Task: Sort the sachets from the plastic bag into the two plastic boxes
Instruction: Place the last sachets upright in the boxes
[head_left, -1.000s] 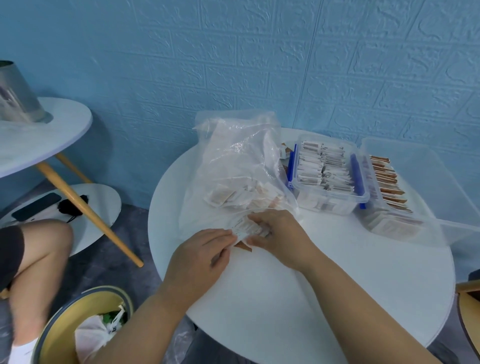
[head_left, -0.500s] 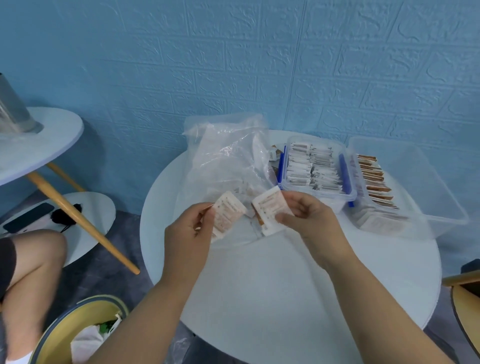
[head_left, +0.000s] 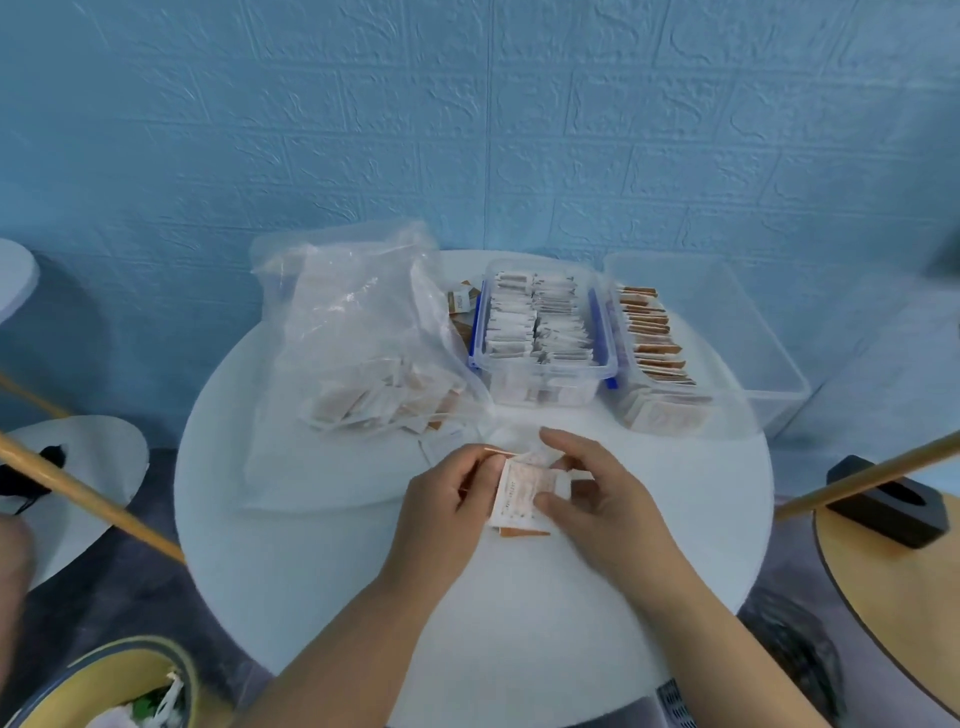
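**Mixed stack in 2 hands: where the sort could slip**

The left hand (head_left: 447, 499) and right hand (head_left: 597, 493) both pinch a small stack of sachets (head_left: 518, 493), held just above the near middle of the round white table (head_left: 337, 571). The left fingers curl on its left edge, and the right thumb and fingers curl on its right. The top sachet is white with print, and a brown edge shows at the bottom of the stack, so it probably holds both kinds.

The main risk is a wrong drop. The blue-clipped box (head_left: 545, 375) and the larger clear box (head_left: 727, 332) stand touching at the far right, and a thin sachet stuck behind another could ride into the wrong one. Fanning the stack with fingertip grips could also let 1 slide off onto the table.

The blue-clipped box looks packed, so a sachet pushed in may sit proud or tip its neighbours. The row of brown-edged sachets (head_left: 654, 332) stands on edge and could topple if bumped. The plastic bag (head_left: 353, 332) slumps at the far left, and its limp mouth near the hands could snag a reach.
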